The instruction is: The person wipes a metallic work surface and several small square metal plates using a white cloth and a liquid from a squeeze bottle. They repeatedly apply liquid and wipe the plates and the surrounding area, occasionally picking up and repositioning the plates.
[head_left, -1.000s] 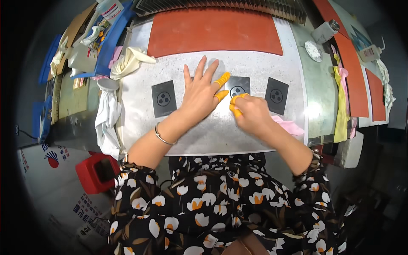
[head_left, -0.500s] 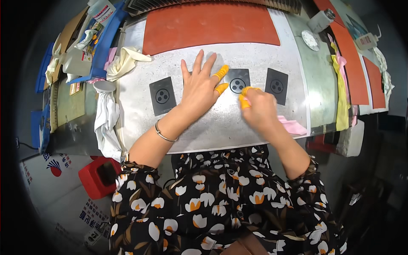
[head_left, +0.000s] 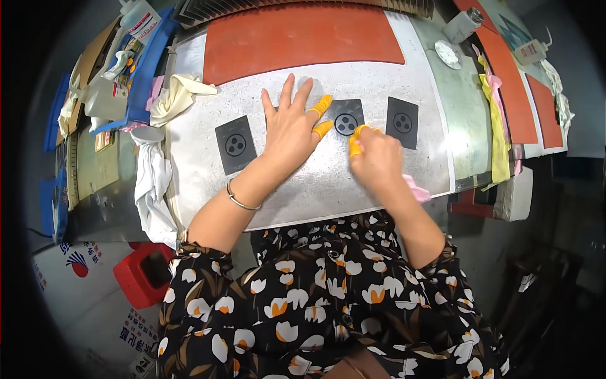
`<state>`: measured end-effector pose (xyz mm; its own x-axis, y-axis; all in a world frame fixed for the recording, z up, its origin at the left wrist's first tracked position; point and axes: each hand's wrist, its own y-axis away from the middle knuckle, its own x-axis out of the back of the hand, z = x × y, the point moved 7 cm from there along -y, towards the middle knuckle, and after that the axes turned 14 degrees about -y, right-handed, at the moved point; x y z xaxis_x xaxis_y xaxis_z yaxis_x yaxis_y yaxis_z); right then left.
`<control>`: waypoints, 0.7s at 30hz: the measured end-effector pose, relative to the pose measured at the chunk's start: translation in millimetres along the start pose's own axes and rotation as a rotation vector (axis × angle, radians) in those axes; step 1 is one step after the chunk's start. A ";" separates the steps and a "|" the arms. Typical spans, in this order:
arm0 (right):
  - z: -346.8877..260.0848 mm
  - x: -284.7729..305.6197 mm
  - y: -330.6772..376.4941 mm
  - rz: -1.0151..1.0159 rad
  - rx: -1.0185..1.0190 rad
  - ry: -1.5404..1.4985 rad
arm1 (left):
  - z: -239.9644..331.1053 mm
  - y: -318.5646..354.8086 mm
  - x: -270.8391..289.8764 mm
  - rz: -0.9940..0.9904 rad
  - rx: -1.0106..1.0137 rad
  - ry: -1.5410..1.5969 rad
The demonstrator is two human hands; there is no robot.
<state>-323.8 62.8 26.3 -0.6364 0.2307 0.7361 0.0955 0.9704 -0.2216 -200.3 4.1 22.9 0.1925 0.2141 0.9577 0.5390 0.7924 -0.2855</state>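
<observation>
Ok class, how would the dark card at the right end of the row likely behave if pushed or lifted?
The dark card is probably stiff: it lies flat with straight edges. It looks thin, so likely light. It might slide when pushed, since the grey tabletop looks flat and slightly shiny.

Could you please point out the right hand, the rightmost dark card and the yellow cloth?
Right hand (head_left: 377,158): head view, back of the hand.
Rightmost dark card (head_left: 402,123): head view, middle of its printed circle.
Yellow cloth (head_left: 498,134): head view, middle of its length.
</observation>
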 end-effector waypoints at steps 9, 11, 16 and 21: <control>-5.2 -7.0 -1.2 -0.031 0.015 -0.007 | 1.6 -4.1 1.7 0.010 -0.007 0.015; -22.1 -22.1 -3.3 -0.091 0.050 -0.009 | 3.2 -7.5 2.6 0.019 -0.020 0.015; 23.0 36.1 -2.5 -0.048 0.044 -0.321 | -4.4 -1.4 -2.0 -0.072 0.008 -0.031; 43.3 58.8 -16.6 -0.224 -0.136 -0.439 | -1.4 -5.7 -1.1 -0.081 -0.032 -0.004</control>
<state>-396.0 57.2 45.6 -0.9113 -0.0074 0.4116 0.0000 0.9998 0.0180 -202.5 -1.5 23.4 0.1435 0.1525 0.9778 0.5787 0.7886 -0.2079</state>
